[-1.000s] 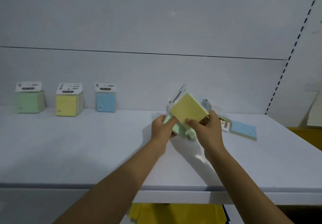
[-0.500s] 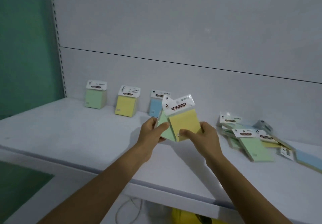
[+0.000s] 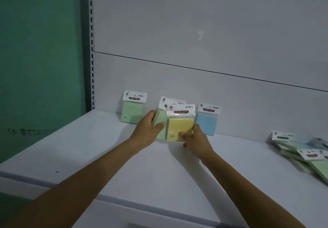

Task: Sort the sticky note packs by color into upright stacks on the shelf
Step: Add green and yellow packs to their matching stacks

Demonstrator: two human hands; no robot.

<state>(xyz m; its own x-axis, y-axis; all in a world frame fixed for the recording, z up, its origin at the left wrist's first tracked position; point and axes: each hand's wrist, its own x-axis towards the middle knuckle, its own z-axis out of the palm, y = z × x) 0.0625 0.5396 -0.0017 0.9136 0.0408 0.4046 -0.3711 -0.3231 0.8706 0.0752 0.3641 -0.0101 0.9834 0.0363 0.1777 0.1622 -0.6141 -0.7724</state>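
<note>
2 hands (image 3: 148, 132) (image 3: 197, 139), 2 green pks (image 3: 132, 111) (image 3: 160, 126), 1 yellow pk (image 3: 180, 126), 1 blue pk (image 3: 206, 122), R pile (image 3: 305, 155) uncountable.

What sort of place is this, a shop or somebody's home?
Probably a shop or stockroom. The white shelf has a slotted upright beside it, like retail racking. Carded sticky note packs stand along its back, and a loose pile of more packs lies at right.

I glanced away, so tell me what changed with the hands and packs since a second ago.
Both hands carried their packs left from the pile to the upright stacks. The right hand now holds the yellow pack upright between the green stack and blue stack; the left hand keeps gripping its green pack. Grips, stacks and pile are unchanged.
</note>
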